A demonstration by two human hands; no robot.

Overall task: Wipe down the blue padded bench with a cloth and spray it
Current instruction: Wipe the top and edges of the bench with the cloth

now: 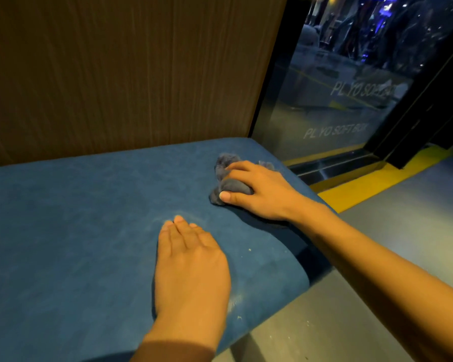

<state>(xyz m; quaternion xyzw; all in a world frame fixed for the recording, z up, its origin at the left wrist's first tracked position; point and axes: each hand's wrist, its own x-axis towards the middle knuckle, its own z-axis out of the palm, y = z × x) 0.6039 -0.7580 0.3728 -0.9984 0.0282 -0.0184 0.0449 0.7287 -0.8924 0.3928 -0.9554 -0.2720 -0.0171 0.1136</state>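
While wood panelling (115,74) backs it, crumbs (249,249) dot the bench (76,231).

The cloth (226,176) lies on the worktop (76,218) near its far right corner, under the right hand (262,192). The left hand (191,267) rests flat nearer, left of it. A wall (115,74) stands behind.

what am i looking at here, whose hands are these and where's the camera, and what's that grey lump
There is no machine here, only a person's two bare hands. The single picture comes from a camera worn on their head, looking forward and down. The right hand presses a crumpled grey cloth onto the blue padded bench, near its far corner. The left hand lies flat on the bench and holds nothing. A few pale crumbs dot the cushion. Behind stands a wooden panel; to the right is a glass door. No spray bottle is in view.
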